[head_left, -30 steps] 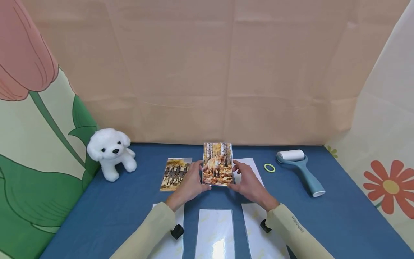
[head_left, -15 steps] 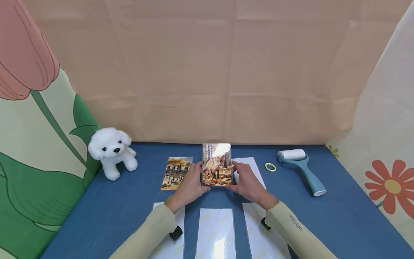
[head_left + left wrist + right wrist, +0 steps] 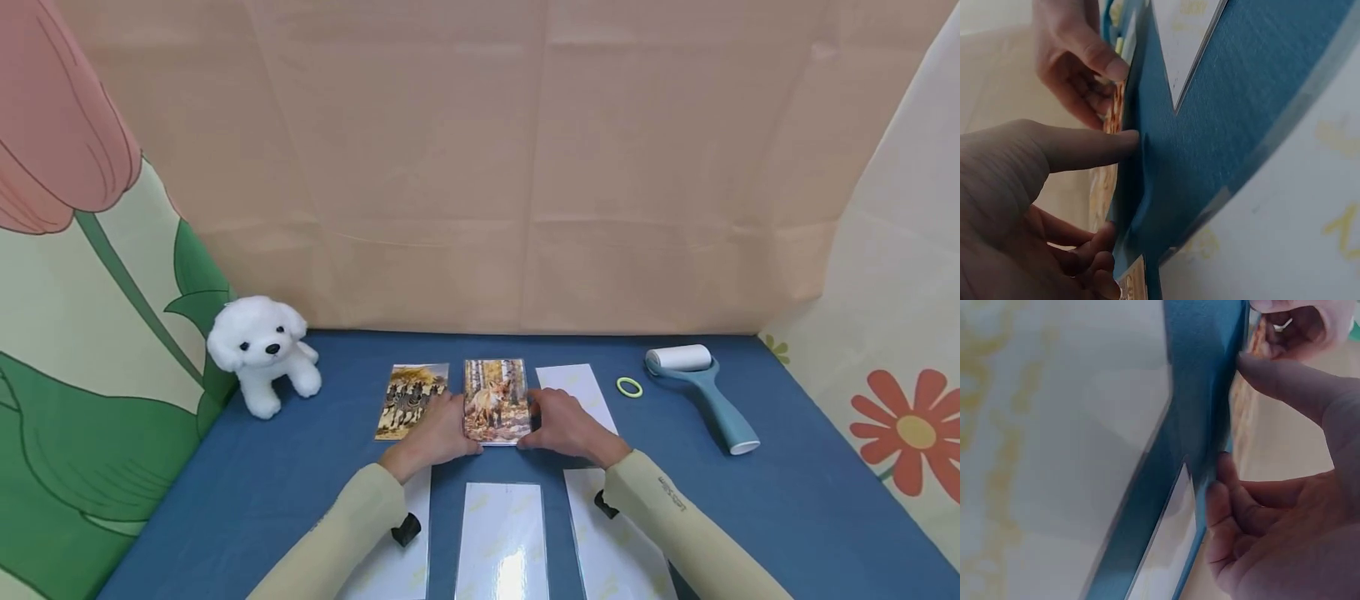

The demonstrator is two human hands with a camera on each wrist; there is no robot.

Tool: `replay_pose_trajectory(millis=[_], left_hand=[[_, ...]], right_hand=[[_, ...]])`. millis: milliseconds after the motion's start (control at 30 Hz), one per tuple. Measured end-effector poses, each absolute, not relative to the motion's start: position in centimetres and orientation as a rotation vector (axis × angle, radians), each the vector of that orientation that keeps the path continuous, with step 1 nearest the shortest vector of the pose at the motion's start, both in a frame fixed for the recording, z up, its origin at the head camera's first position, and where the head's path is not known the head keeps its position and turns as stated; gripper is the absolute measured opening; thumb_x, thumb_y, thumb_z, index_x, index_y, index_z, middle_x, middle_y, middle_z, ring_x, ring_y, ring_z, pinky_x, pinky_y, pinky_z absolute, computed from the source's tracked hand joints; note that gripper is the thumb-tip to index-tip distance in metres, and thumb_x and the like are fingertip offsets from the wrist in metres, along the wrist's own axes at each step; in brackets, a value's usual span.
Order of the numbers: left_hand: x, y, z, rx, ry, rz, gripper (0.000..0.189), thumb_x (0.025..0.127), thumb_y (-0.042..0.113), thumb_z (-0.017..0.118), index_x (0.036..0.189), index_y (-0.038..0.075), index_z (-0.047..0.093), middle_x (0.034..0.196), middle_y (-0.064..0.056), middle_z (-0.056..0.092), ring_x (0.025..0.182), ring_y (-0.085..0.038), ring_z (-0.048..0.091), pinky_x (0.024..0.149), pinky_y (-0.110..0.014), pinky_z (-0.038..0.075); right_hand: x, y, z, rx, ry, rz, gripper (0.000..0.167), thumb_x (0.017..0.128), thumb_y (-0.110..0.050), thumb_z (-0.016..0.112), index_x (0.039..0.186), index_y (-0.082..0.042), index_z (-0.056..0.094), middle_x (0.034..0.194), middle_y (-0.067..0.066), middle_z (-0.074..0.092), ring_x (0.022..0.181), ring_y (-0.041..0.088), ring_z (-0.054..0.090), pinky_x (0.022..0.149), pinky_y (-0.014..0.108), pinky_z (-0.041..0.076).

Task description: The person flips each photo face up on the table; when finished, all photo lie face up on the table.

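Note:
A glossy fox picture card lies low over the blue cloth between my hands in the head view. My left hand grips its left edge, thumb at the near corner. At the opposite edge, my right hand holds it the same way. Both wrist views catch the card almost edge-on, so whether it fully touches the cloth is hard to tell. Left of it lies a zebra picture card, partly behind my left fingers. A white card lies to the right, partly covered by my right hand.
Three white sheets lie in front: left, middle and right, the outer two partly under my forearms. A white plush dog sits back left. A green ring and a lint roller lie right.
Both hands have brought the fox card down and slightly nearer, from a raised, tilted pose to low over the cloth, level with the zebra card. The other things stay put.

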State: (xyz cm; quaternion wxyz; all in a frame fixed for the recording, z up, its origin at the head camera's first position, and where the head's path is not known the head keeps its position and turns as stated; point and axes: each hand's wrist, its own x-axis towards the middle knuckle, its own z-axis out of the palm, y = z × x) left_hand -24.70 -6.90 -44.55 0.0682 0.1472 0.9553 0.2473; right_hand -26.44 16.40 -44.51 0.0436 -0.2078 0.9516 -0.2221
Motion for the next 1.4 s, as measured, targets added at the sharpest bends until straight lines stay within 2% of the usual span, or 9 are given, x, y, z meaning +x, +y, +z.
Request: replay_pose_trajectory(millis=[233,367,433,500,600,833,1067,1400], left_hand=[[-25.1,-7.3,-44.4,0.473,2.868,0.633,0.076,0.076,0.04,0.088,0.128,-0.008,0.062,0.12,-0.022,0.059,0.121,-0.044,0.047,0.098,-0.055,0.041],[-25.4,-7.4,-44.0,0.493,2.868,0.558,0.048,0.078,0.041,0.086,0.097,0.001,0.07,0.099,-0.011,0.06,0.106,-0.037,0.051,0.09,-0.05,0.041],[-25.5,-7.4,-43.9,0.498,2.86,0.541,0.039,0.079,0.04,0.086,0.08,0.007,0.065,0.089,-0.007,0.057,0.097,-0.032,0.05,0.086,-0.048,0.04],[-25.5,-7.4,-43.7,0.498,2.856,0.529,0.039,0.079,0.039,0.085,0.071,0.011,0.06,0.082,-0.004,0.055,0.09,-0.029,0.048,0.084,-0.047,0.039],[-25.6,-7.4,-43.6,0.495,2.855,0.518,0.039,0.08,0.038,0.085,0.068,0.011,0.06,0.078,-0.004,0.054,0.087,-0.028,0.047,0.082,-0.046,0.038],[-25.9,-7.3,-43.7,0.5,2.867,0.465,0.036,0.081,0.039,0.084,0.073,0.011,0.062,0.09,-0.007,0.056,0.093,-0.031,0.047,0.085,-0.048,0.038],[-25.7,-7.5,-43.9,0.49,2.858,0.412,0.043,0.083,0.041,0.082,0.063,0.012,0.057,0.078,-0.005,0.052,0.082,-0.027,0.042,0.076,-0.041,0.032],[-25.7,-7.4,-43.9,0.486,2.85,0.466,0.042,0.083,0.039,0.083,0.065,0.011,0.056,0.081,-0.006,0.051,0.084,-0.027,0.041,0.077,-0.043,0.031]], right_hand=[[-26.8,15.7,-44.3,-0.586,2.902,-0.555,0.061,0.073,-0.04,0.09,0.115,-0.004,0.066,0.086,-0.004,0.064,0.083,0.019,0.059,0.078,0.046,0.041],[-27.0,15.2,-44.2,-0.545,2.901,-0.5,0.062,0.073,-0.044,0.089,0.115,-0.004,0.066,0.086,-0.002,0.063,0.083,0.019,0.059,0.077,0.044,0.04],[-27.0,15.0,-44.0,-0.545,2.898,-0.479,0.063,0.073,-0.044,0.089,0.115,-0.004,0.067,0.085,-0.002,0.062,0.083,0.02,0.058,0.076,0.044,0.039],[-27.0,14.9,-44.0,-0.548,2.893,-0.47,0.062,0.074,-0.045,0.088,0.116,-0.004,0.067,0.083,-0.002,0.061,0.082,0.02,0.057,0.074,0.043,0.039],[-27.1,14.8,-44.0,-0.549,2.886,-0.474,0.06,0.075,-0.044,0.088,0.115,-0.004,0.067,0.082,-0.002,0.06,0.081,0.02,0.056,0.074,0.043,0.039],[-27.1,14.7,-44.0,-0.547,2.887,-0.442,0.062,0.078,-0.045,0.085,0.12,-0.003,0.066,0.089,0.002,0.061,0.088,0.023,0.056,0.083,0.048,0.044],[-26.8,14.4,-44.3,-0.559,2.886,-0.357,0.067,0.081,-0.048,0.082,0.125,0.0,0.065,0.098,0.009,0.063,0.095,0.03,0.058,0.087,0.051,0.046],[-26.8,14.4,-44.7,-0.571,2.932,-0.272,0.07,0.08,-0.05,0.081,0.125,0.002,0.064,0.104,0.015,0.064,0.097,0.034,0.06,0.087,0.053,0.047]])
